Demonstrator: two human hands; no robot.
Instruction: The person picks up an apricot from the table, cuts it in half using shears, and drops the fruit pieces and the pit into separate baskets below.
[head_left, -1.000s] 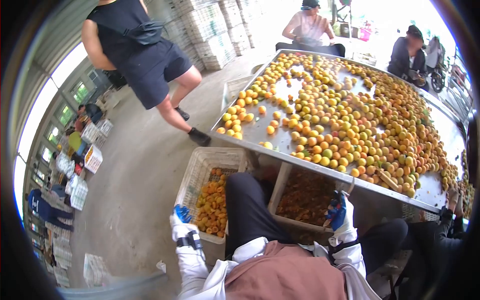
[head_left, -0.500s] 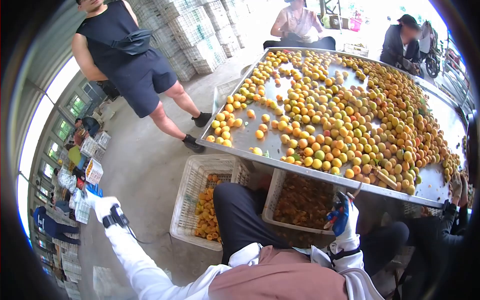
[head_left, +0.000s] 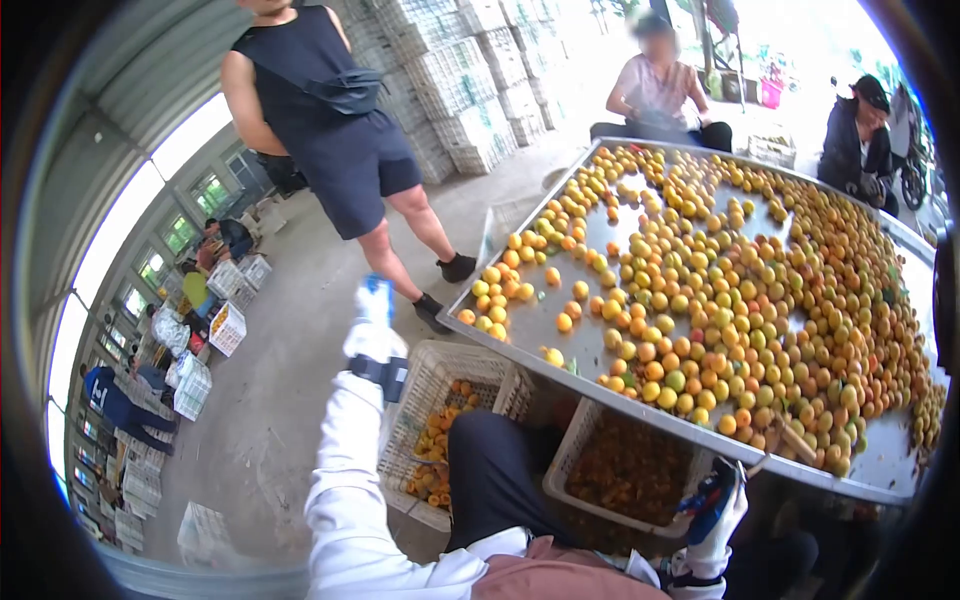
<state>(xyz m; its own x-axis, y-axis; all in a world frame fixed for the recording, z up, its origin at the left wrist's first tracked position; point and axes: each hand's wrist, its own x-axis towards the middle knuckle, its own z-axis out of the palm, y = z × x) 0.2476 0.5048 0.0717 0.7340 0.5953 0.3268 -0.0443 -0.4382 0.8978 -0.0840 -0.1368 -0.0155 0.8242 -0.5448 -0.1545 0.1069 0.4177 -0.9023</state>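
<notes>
My left hand (head_left: 372, 315), in a white glove with blue fingertips, is stretched out over the floor near the table's left corner. Its fingers look extended, with nothing visible in them. At the table's front edge, my right hand (head_left: 718, 508), in a white and blue glove, is closed on a thin, curved tool (head_left: 758, 466). Many yellow-orange fruits (head_left: 690, 310) lie on the metal table (head_left: 590, 385). Below my left hand, a white crate (head_left: 400, 440) contains orange fruit pieces (head_left: 432, 445). Another crate (head_left: 560, 480) with dark brown pieces stands left of my right hand.
A person (head_left: 330, 120) in dark clothes stands left of the table. Two people sit at its far side (head_left: 660, 85) (head_left: 860, 145). Crate stacks (head_left: 450, 90) rise behind. More people and crates (head_left: 228, 330) are at the far left. A stick (head_left: 797, 442) lies on the table.
The view has shifted, so the table sits lower and further right. My left hand has come in from the far left toward the table's corner. My right hand remains closed on the tool.
</notes>
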